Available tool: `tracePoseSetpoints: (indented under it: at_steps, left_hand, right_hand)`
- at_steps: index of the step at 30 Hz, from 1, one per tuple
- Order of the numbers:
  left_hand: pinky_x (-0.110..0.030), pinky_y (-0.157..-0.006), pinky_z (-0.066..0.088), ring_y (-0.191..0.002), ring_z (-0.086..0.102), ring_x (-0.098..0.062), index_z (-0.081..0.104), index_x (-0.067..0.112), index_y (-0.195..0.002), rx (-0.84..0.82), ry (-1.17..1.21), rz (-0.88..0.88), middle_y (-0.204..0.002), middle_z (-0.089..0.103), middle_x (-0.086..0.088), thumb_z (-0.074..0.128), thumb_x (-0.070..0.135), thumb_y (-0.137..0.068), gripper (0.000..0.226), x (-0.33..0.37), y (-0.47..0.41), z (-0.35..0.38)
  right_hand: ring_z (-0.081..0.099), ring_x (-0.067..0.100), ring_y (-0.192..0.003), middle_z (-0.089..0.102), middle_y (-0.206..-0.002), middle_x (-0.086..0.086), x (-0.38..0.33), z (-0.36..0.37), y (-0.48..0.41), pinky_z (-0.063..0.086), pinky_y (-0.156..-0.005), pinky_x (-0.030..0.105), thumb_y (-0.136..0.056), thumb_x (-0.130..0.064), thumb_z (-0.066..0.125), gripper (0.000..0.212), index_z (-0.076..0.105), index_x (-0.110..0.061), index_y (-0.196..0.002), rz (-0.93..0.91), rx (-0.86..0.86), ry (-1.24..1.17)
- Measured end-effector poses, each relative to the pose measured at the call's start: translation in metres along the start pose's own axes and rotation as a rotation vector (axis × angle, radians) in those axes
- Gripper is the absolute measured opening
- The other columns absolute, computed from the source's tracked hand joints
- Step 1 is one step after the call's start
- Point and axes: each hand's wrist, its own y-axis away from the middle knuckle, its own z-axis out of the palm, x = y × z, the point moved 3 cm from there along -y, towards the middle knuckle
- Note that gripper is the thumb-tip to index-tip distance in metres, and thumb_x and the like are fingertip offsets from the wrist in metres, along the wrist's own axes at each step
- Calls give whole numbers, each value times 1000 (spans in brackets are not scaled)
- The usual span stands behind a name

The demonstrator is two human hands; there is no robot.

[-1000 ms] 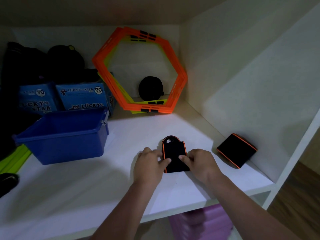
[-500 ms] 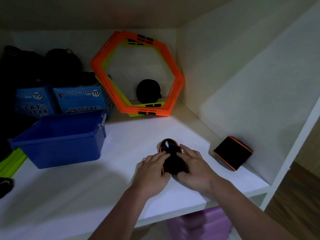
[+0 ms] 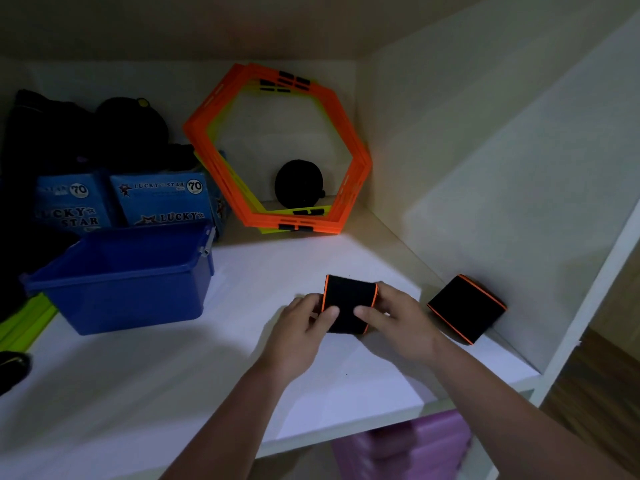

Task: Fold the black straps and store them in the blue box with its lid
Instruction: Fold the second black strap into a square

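Both bare arms reach in from the near edge and converge toward the middle. The left forearm [image 3: 239, 407] angles up to the right; the right forearm [image 3: 509, 407] angles up to the left. The left hand [image 3: 301, 330] and right hand [image 3: 401, 323] sit side by side, backs up and wrists nearly straight. Each pinches one side of the folded black strap [image 3: 349, 299], with the thumb laid flat on its near face and pointing inward. The fingers curl round behind its edges. The two thumb tips are close but apart.

Black strap [image 3: 348, 303] folded; second strap [image 3: 465, 308] rightward — blue box [image 3: 138, 289] open.
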Motion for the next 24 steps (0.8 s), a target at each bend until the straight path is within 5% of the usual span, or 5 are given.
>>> tracePoseSetpoints:
  at_steps: [7, 11, 15, 19, 24]
  left_hand:
    - [-29, -88, 48, -111, 56, -14, 55, 39, -128, -86, -160, -53, -111, 64, 6, 62, 48, -86, 44, 0, -9, 3]
    - [-4, -69, 42, -101, 65, -8, 59, 30, -127, -126, -81, -100, -114, 71, 12, 65, 34, -92, 36, 1, -9, 2]
    - [-31, -91, 53, -101, 68, -12, 63, 28, -120, -169, -22, -140, -108, 73, 9, 65, 38, -86, 36, 0, -7, 1]
    - [-39, -95, 51, -101, 68, -15, 63, 37, -114, -200, -3, -141, -104, 74, 7, 54, 38, -76, 39, 2, -5, -5]
    - [-45, -93, 53, -96, 67, -17, 60, 44, -121, -270, -26, -84, -102, 72, 9, 46, 40, -70, 53, -1, -10, -17]
  right_hand:
    - [75, 37, -80, 75, -88, 22, 8, 13, -14, 60, -75, 59, -93, -24, 68, 20, 64, -18, -112, 143, 137, -214]
    - [75, 38, -73, 73, -92, 27, 15, 14, -15, 61, -65, 57, -91, -22, 72, 39, 55, -14, -125, 220, 173, -234]
    - [74, 29, -76, 66, -100, 12, 16, 15, -14, 60, -56, 36, -89, -19, 72, 62, 42, -33, -142, 239, 148, -142]
    - [60, 22, -111, 52, -128, -2, 10, 16, -18, 50, -95, 32, -84, -26, 68, 63, 46, -36, -143, 95, 77, 268]
    - [35, 19, -131, 51, -144, -11, -15, 16, -25, 37, -110, 32, -66, -38, 65, 74, 54, -36, -139, -103, -91, 653]
